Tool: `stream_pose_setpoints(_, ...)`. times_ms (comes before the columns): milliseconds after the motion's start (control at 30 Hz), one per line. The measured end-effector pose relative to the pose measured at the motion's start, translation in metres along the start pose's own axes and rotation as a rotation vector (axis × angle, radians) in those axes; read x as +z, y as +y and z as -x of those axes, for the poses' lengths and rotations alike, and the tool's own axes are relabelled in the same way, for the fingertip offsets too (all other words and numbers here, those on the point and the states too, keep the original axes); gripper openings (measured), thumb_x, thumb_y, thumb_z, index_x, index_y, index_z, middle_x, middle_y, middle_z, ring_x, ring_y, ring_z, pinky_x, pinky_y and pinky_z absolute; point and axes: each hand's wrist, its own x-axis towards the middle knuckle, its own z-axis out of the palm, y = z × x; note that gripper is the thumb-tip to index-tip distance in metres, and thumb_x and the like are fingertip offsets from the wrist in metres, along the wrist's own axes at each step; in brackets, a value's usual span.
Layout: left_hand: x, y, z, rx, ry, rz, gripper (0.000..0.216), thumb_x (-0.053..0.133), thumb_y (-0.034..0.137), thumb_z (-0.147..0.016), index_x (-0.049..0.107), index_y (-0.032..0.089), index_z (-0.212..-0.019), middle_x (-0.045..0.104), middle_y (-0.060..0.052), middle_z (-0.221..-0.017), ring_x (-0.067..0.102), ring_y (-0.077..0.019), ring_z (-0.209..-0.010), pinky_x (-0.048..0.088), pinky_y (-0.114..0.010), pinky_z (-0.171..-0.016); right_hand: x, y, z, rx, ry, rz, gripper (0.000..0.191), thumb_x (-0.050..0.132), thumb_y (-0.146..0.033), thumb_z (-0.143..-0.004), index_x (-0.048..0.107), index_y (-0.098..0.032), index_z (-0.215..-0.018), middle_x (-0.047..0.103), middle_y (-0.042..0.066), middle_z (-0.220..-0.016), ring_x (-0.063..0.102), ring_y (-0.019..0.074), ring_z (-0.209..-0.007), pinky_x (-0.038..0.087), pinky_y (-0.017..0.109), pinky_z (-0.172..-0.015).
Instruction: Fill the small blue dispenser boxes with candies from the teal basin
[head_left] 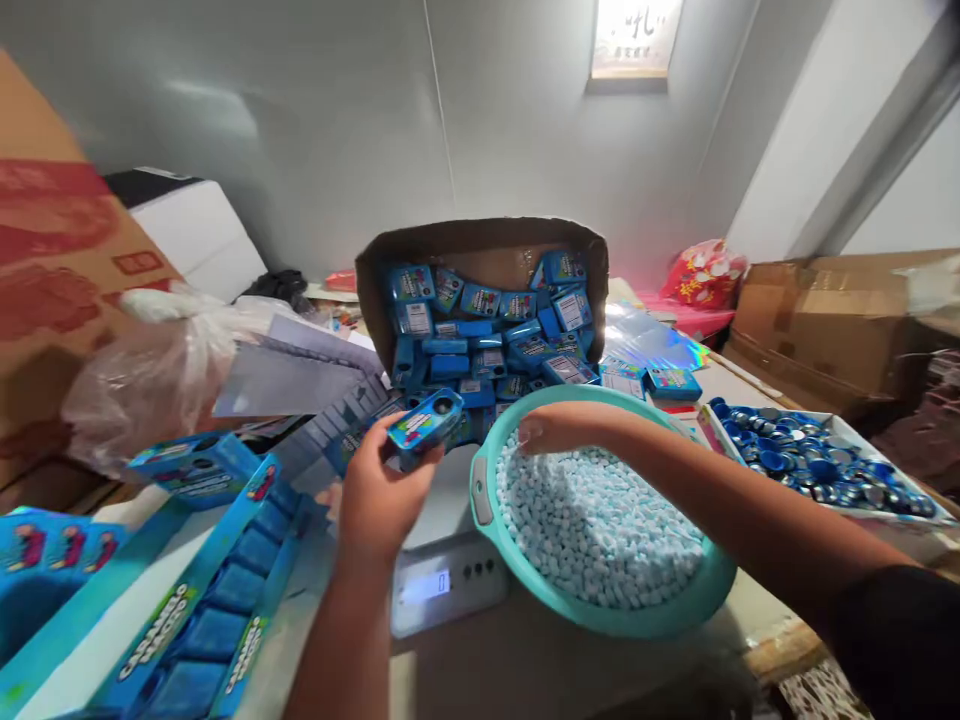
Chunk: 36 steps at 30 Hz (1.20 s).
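My left hand [375, 500] grips a small blue candy box [425, 424], held tilted above a digital scale [448, 590] that reads 0. Reaching in from the lower right, my right hand [559, 432] is curled down into a teal bowl [705, 592] full of pale blue candies [600, 530]; its fingertips are buried in the candies. Behind both hands, a tipped brown carton [480, 240] holds several more of the same blue boxes [487, 330].
A white tray of blue and silver caps [817, 460] lies at the right. A blue display carton [202, 620] with rows of boxes sits at the lower left. A clear plastic bag [157, 370], papers and cardboard boxes [832, 320] crowd the back and sides.
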Motion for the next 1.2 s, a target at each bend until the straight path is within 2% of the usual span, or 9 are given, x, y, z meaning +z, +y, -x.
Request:
stream_pose_setpoints(67,-0.026,-0.021,-0.008,-0.071,-0.097,-0.058,0.061,0.082,0.038,-0.06,0.062,0.018,-0.114,0.073,-0.008,-0.1,0.071,-0.0264,-0.093,0.057,-0.041,-0.088,0.01,-0.009,-0.012,-0.015,-0.03,0.056,0.018,0.088,-0.02,-0.06,0.071,-0.015,-0.059,0.054,-0.006,-0.046,0.04,0.0061,-0.044,0.034,0.024,-0.053)
stream_pose_setpoints(167,-0.044,-0.049,-0.013,-0.112,-0.276,-0.08,0.063,0.083,0.041,-0.06,0.06,0.016,-0.114,0.073,-0.009,-0.103,0.071,-0.0275,-0.097,0.056,-0.042,-0.091,0.024,-0.015,-0.016,-0.009,-0.005,0.125,0.021,0.088,-0.021,-0.061,0.068,-0.016,-0.057,0.056,-0.003,-0.048,0.046,0.01,-0.05,0.037,0.027,-0.059)
stream_pose_setpoints(400,-0.034,-0.076,-0.009,-0.161,-0.47,-0.025,0.07,0.082,0.043,-0.064,0.057,0.016,-0.123,0.069,-0.013,-0.121,0.067,-0.029,-0.111,0.053,-0.043,-0.1,0.015,-0.008,-0.006,-0.051,-0.052,0.138,0.023,0.088,-0.02,-0.065,0.064,-0.019,-0.062,0.055,-0.004,-0.055,0.036,0.0083,-0.048,0.03,0.026,-0.057)
stream_pose_setpoints(500,-0.039,-0.073,-0.008,-0.137,-0.472,0.058,0.09,0.085,0.043,-0.062,0.046,0.018,-0.139,0.058,-0.017,-0.14,0.06,-0.0304,-0.126,0.05,-0.043,-0.106,0.013,-0.009,-0.009,-0.073,-0.033,0.058,0.028,0.089,-0.014,-0.06,0.062,-0.017,-0.058,0.052,-0.007,-0.052,0.031,0.0063,-0.048,0.026,0.026,-0.056)
stream_pose_setpoints(633,-0.051,-0.064,-0.008,0.006,-0.18,0.26,0.084,0.076,0.05,-0.075,0.042,0.012,-0.143,0.059,-0.015,-0.139,0.056,-0.0286,-0.13,0.044,-0.043,-0.109,0.013,-0.015,-0.007,-0.041,-0.141,0.159,0.01,0.078,-0.013,-0.073,0.069,-0.012,-0.068,0.056,-0.007,-0.059,0.034,0.0036,-0.051,0.022,0.025,-0.055)
stream_pose_setpoints(733,-0.054,-0.057,-0.01,0.028,0.118,0.343,0.056,0.064,0.049,-0.086,0.059,0.01,-0.126,0.072,-0.008,-0.111,0.069,-0.0206,-0.104,0.051,-0.039,-0.096,0.008,-0.024,-0.006,-0.02,-0.277,0.341,0.008,0.066,-0.015,-0.084,0.072,-0.012,-0.081,0.063,-0.003,-0.072,0.039,0.0054,-0.058,0.025,0.024,-0.058)
stream_pose_setpoints(833,-0.055,-0.054,-0.014,-0.005,0.323,0.387,0.044,0.066,0.053,-0.081,0.07,0.013,-0.1,0.073,-0.007,-0.085,0.072,-0.0191,-0.081,0.056,-0.033,-0.075,0.002,-0.031,-0.006,0.006,-0.356,0.401,0.01,0.06,-0.016,-0.085,0.07,-0.014,-0.082,0.065,0.001,-0.077,0.041,0.0094,-0.062,0.029,0.026,-0.059)
stream_pose_setpoints(967,-0.054,-0.056,-0.017,-0.024,0.446,0.398,0.034,0.065,0.048,-0.081,0.07,0.015,-0.088,0.07,-0.005,-0.076,0.07,-0.0178,-0.072,0.055,-0.031,-0.066,0.0,-0.036,-0.006,0.089,-0.352,0.41,0.008,0.063,-0.017,-0.083,0.07,-0.015,-0.085,0.066,0.003,-0.08,0.045,0.0114,-0.065,0.031,0.026,-0.061)
stream_pose_setpoints(1200,-0.048,-0.055,-0.014,0.012,0.469,0.371,0.024,0.062,0.038,-0.082,0.067,0.015,-0.085,0.068,-0.002,-0.07,0.069,-0.0157,-0.067,0.053,-0.029,-0.064,0.001,-0.028,-0.007,0.067,-0.311,0.404,0.009,0.065,-0.016,-0.079,0.072,-0.015,-0.085,0.067,0.003,-0.079,0.048,0.0121,-0.066,0.033,0.026,-0.061)
